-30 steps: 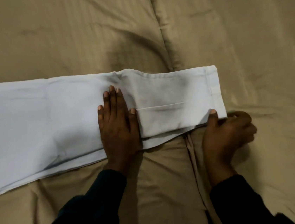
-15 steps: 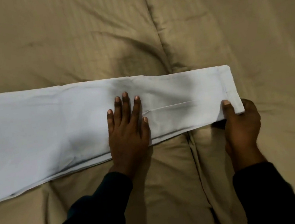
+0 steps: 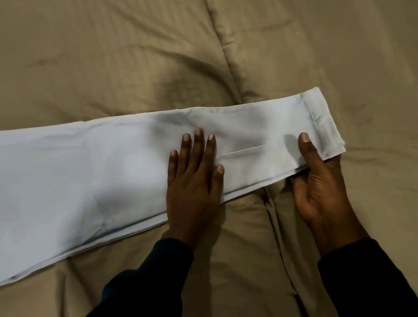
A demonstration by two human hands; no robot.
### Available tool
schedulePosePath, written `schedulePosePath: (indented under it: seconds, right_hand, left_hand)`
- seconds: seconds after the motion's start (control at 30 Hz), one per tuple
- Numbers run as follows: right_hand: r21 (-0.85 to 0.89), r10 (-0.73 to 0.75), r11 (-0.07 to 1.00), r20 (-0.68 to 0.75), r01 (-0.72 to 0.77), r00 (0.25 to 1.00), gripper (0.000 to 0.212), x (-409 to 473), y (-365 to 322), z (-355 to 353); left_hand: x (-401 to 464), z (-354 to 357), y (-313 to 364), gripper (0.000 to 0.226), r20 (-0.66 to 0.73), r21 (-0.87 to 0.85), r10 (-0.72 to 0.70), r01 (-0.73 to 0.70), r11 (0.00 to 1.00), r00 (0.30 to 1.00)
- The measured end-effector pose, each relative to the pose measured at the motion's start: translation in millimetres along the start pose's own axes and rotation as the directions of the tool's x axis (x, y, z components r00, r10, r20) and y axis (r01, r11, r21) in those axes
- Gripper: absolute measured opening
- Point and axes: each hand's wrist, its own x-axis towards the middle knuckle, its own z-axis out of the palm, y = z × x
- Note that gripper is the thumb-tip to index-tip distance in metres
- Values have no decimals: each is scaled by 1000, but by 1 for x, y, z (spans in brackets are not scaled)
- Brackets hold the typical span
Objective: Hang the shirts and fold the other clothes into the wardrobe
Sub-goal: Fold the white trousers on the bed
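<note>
White trousers are being pressed flat on tan bedspread by spread left hand; waistband corner is being pinched by right hand.

You wear a dark, near-black long-sleeved top. Your left sleeve and right sleeve both end at the wrist in plain cuffs. Your left hand and right hand are bare, with short, unpainted nails.
</note>
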Motion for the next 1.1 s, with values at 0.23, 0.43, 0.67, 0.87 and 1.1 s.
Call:
schedulePosePath:
  seconds: [0.23, 0.43, 0.67, 0.87, 1.1]
  right_hand:
    - [-217, -282, 915, 255, 339, 925, 36, -53, -19, 53]
    - [-480, -216, 558, 704, 677, 677, 45, -112, 64, 109]
    - [-520, 115, 359, 849, 775, 516, 50, -122, 120, 121]
    - [-665, -388, 233, 606, 710, 695, 43, -107, 103, 119]
    - [-713, -112, -165, 700, 681, 705, 62, -77, 122, 123]
  left_hand:
    - [31, -83, 11, 68, 398, -893, -420, 449, 26, 816]
    - [21, -153, -42, 82, 511, -841, -304, 394, -372, 804]
    - [-11, -155, -111, 61, 373, -665, -631, 670, 330, 680]
    - [-20, -142, -110, 37, 263, -615, -595, 607, 504, 760]
    - [-23, -143, -115, 27, 80, -513, -661, 599, 614, 746]
